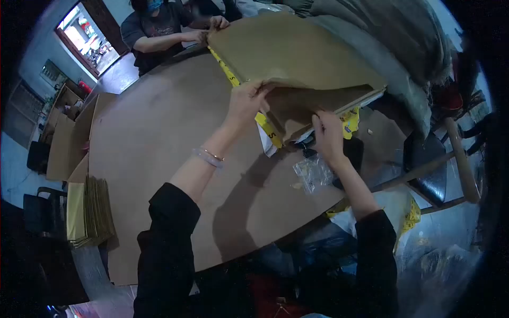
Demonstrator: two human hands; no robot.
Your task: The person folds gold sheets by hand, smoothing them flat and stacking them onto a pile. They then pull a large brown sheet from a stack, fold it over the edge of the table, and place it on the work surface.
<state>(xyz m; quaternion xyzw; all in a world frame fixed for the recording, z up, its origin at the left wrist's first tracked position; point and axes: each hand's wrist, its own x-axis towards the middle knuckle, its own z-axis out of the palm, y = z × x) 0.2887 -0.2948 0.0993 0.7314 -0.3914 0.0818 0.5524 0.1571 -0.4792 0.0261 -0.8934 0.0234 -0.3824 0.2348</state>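
A large flat brown cardboard carton (297, 50) lies across the far right part of the table, its near end gaping like a mouth. Yellow printed tape (273, 132) runs along its left edge. My left hand (245, 103) is closed on the upper layer at the left corner of the opening, holding it raised. At the lower edge, my right hand (330, 135) has its fingers bent over the rim, closed on the cardboard. What lies inside the carton is in shadow. Just below my right hand is a crumpled clear plastic bag (314, 174).
A co-worker (159, 40) across the table holds the carton's far left corner with both hands. The brown table (159, 132) curves around me. Stacked yellow-brown envelopes (90, 212) and an open box (66, 143) stand left. Large grey sacks (382, 32) and a wooden-armed chair (450, 159) are right.
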